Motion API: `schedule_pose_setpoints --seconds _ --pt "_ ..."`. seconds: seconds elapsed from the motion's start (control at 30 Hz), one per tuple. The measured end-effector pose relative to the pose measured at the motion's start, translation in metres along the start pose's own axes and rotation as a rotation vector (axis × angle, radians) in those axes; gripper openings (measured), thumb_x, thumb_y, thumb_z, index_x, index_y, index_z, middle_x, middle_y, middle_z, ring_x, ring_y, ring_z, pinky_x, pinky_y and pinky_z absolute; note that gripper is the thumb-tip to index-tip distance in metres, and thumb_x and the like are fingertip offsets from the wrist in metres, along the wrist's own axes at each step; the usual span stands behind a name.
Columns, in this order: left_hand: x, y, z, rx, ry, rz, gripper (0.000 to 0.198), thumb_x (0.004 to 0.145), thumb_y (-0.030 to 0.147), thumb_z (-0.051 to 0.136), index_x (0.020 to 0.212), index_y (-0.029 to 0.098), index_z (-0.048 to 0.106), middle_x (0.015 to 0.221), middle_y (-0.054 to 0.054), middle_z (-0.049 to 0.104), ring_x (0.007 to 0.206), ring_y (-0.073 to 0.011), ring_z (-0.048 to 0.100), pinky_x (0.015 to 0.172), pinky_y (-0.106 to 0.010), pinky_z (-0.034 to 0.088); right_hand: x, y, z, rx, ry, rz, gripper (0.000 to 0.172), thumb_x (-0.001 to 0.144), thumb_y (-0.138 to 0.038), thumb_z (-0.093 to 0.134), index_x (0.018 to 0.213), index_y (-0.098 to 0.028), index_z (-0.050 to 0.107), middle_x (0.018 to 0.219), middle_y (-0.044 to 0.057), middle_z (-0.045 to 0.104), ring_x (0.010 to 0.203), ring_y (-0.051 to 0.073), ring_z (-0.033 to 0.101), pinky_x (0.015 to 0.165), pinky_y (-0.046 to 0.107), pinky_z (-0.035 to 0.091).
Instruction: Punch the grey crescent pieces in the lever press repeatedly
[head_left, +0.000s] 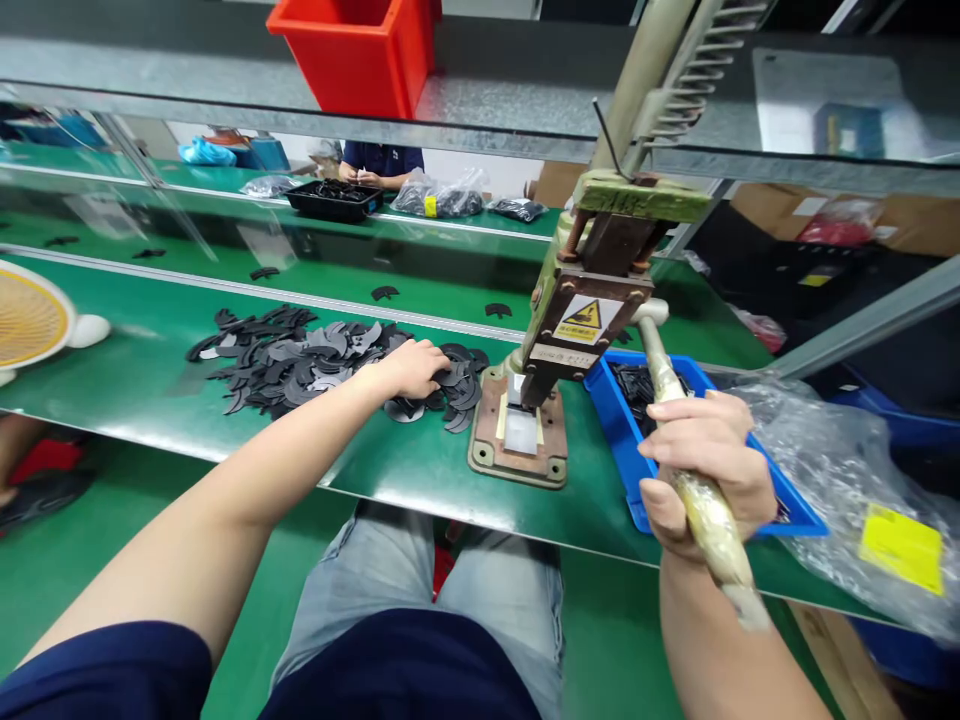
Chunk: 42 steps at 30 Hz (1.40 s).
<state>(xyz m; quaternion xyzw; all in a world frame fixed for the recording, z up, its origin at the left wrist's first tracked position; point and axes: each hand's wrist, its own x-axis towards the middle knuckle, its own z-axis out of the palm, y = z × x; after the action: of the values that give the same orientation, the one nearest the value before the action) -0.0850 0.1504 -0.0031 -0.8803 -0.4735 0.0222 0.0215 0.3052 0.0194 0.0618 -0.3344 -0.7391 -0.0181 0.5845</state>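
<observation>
My right hand (pixel 709 460) is closed round the lever handle (pixel 660 365) of a hand press (pixel 592 290). Wrapping that looks like clear tape covers the lever's lower grip. Under the ram, the press base (pixel 487 440) carries a small pale metal plate (pixel 520 430). On the left, my left hand (pixel 412 368) rests at the right part of a heap of flat, curved dark grey pieces (pixel 300 360). Its fingers are bent and slightly apart, with the tips down among the pieces; I see no piece held in them.
Right of the press stands a blue bin (pixel 630 450) with black parts, beside a clear plastic bag (pixel 840 460). Behind the heap, a green belt (pixel 315 270) carries spaced dark pieces (pixel 385 293). A red bin (pixel 360 50) sits on the overhead shelf. Across the belt sits another person (pixel 382 160).
</observation>
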Motion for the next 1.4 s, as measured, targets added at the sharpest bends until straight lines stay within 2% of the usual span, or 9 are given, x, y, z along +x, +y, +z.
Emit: schedule_pose_setpoints --seconds 0.13,0.37,0.57,0.67,0.8,0.9,1.2,1.33,1.4 --pt "0.004 0.004 0.004 0.017 0.016 0.016 0.036 0.091 0.029 0.064 0.125 0.021 0.074 0.123 -0.012 0.076 0.117 -0.0291 0.066 0.102 -0.042 0.049 0.004 -0.004 -0.003 0.145 -0.041 -0.094 0.036 0.073 -0.045 0.079 0.101 -0.035 0.059 0.073 -0.003 0.066 0.096 0.032 0.072 0.111 0.065 0.045" --pt "-0.012 -0.005 -0.009 -0.058 0.261 0.052 0.036 0.102 0.026 0.05 0.122 0.02 0.079 0.124 -0.015 0.072 0.117 -0.0284 0.065 0.109 -0.046 0.048 0.007 -0.014 -0.006 0.211 -0.094 -0.079 0.016 0.074 -0.031 0.081 0.075 -0.029 0.065 0.076 0.0 0.065 0.103 0.029 0.067 0.112 0.061 0.046" --pt "-0.031 0.042 -0.015 -0.391 0.45 0.016 0.042 0.108 0.041 0.047 0.136 0.023 0.071 0.122 -0.01 0.076 0.113 -0.025 0.071 0.101 -0.039 0.055 0.004 -0.011 -0.004 0.279 -0.071 -0.055 0.029 0.073 -0.035 0.087 0.092 -0.03 0.065 0.078 -0.003 0.066 0.111 0.029 0.069 0.126 0.063 0.037" --pt "-0.03 0.075 -0.012 -0.732 0.38 0.0 0.043 0.105 0.049 0.052 0.132 0.022 0.071 0.118 -0.008 0.078 0.097 -0.0201 0.074 0.087 -0.032 0.058 0.003 -0.009 -0.003 0.354 -0.063 -0.02 0.05 0.069 -0.037 0.092 0.109 -0.032 0.063 0.079 -0.003 0.067 0.116 0.031 0.069 0.129 0.065 0.033" --pt "-0.014 0.107 -0.002 -1.194 0.288 -0.142 0.041 0.101 0.055 0.06 0.111 0.017 0.071 0.082 -0.003 0.073 0.066 -0.0132 0.068 0.065 -0.025 0.055 0.003 -0.008 -0.003 0.373 -0.077 -0.04 0.051 0.068 -0.039 0.092 0.109 -0.032 0.062 0.08 -0.003 0.067 0.116 0.031 0.069 0.13 0.066 0.031" --pt "0.002 0.119 0.005 -1.442 0.28 -0.25 0.045 0.088 0.047 0.081 0.114 0.017 0.06 0.066 0.006 0.064 0.055 -0.0113 0.065 0.057 -0.022 0.053 0.002 -0.008 -0.003 0.363 -0.058 -0.035 0.055 0.068 -0.044 0.092 0.112 -0.033 0.059 0.08 -0.004 0.066 0.116 0.031 0.07 0.131 0.067 0.029" --pt "0.028 0.13 -0.001 -1.548 0.002 -0.412 0.034 0.09 0.031 0.083 0.089 0.018 0.051 0.058 0.001 0.067 0.05 -0.0134 0.068 0.051 -0.02 0.054 0.0 -0.013 0.0 0.449 -0.022 -0.024 0.073 0.071 -0.036 0.092 0.133 -0.038 0.054 0.079 -0.005 0.065 0.129 0.031 0.067 0.135 0.069 0.021" --pt "0.036 0.13 -0.003 -1.509 -0.097 -0.435 0.032 0.094 0.032 0.077 0.085 0.019 0.049 0.054 0.0 0.066 0.048 -0.0139 0.068 0.047 -0.018 0.052 -0.001 -0.012 -0.003 0.403 -0.077 -0.061 0.024 0.079 -0.04 0.087 0.098 -0.035 0.072 0.079 -0.001 0.062 0.129 0.03 0.065 0.134 0.066 0.027" --pt "0.04 0.13 -0.005 -1.468 -0.123 -0.437 0.032 0.094 0.035 0.076 0.084 0.019 0.051 0.052 0.001 0.064 0.045 -0.0128 0.065 0.045 -0.017 0.048 -0.001 -0.01 -0.006 0.37 -0.114 -0.096 0.022 0.081 -0.046 0.084 0.075 -0.03 0.071 0.08 0.001 0.061 0.126 0.03 0.065 0.132 0.065 0.03"
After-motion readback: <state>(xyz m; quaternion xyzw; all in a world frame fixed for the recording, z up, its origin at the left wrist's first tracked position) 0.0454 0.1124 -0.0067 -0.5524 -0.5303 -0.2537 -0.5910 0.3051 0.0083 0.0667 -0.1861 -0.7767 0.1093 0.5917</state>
